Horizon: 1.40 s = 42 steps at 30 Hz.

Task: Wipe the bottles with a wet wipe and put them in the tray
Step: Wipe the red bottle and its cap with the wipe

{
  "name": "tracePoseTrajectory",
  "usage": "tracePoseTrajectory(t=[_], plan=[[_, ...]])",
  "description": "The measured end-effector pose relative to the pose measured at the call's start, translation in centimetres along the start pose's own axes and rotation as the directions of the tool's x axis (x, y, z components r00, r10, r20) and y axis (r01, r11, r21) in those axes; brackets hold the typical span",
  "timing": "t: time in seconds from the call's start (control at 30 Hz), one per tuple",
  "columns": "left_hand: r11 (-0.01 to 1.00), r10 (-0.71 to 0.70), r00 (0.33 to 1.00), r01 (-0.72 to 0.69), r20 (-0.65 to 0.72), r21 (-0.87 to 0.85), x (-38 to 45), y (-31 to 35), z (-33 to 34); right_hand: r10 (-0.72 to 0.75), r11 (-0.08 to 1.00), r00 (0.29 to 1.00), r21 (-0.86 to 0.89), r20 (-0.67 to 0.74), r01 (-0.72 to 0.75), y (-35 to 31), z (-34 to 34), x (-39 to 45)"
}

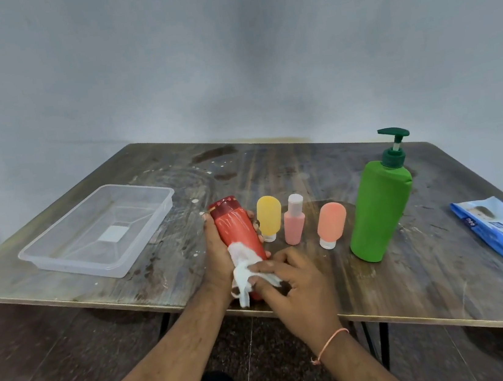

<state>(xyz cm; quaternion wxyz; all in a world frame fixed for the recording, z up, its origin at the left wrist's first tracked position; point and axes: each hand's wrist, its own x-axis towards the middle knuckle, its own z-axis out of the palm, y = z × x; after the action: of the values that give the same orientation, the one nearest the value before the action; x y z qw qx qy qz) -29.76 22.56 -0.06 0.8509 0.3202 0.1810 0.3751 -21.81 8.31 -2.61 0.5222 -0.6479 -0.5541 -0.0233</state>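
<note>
Evidently early on: the left hand (220, 252) wraps the red bottle (237, 229), right of the tray (60, 257), while the right hand (290, 278) pinches the wet wipe (244, 266) against it. Nothing lies in the tray; four other bottles stand right of the red bottle, seemingly unwiped.

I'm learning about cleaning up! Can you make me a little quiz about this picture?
1. True or false: the clear plastic tray already holds a bottle.
2. Which bottle does the left hand hold? A) green pump bottle B) red bottle C) yellow squeeze bottle
3. Fill in: the right hand presses a white wet ____ on the bottle.

Key: 1 false, the tray has nothing in it. 2 B. 3 wipe.
</note>
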Motion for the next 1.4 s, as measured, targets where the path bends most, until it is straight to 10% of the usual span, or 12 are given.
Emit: tracePoseTrajectory(t=[0.77,1.4], plan=[[0.993,0.086,0.993,-0.079,-0.085,0.082,0.1,-0.8,0.2,0.027,0.996,0.991,-0.076,-0.131,-0.038,-0.6,0.6,1.0],[0.999,0.027,0.999,-0.028,0.022,0.045,0.1,-0.3,-0.2,-0.318,0.895,0.943,-0.295,0.103,0.334,-1.9,-0.5,4.7]])
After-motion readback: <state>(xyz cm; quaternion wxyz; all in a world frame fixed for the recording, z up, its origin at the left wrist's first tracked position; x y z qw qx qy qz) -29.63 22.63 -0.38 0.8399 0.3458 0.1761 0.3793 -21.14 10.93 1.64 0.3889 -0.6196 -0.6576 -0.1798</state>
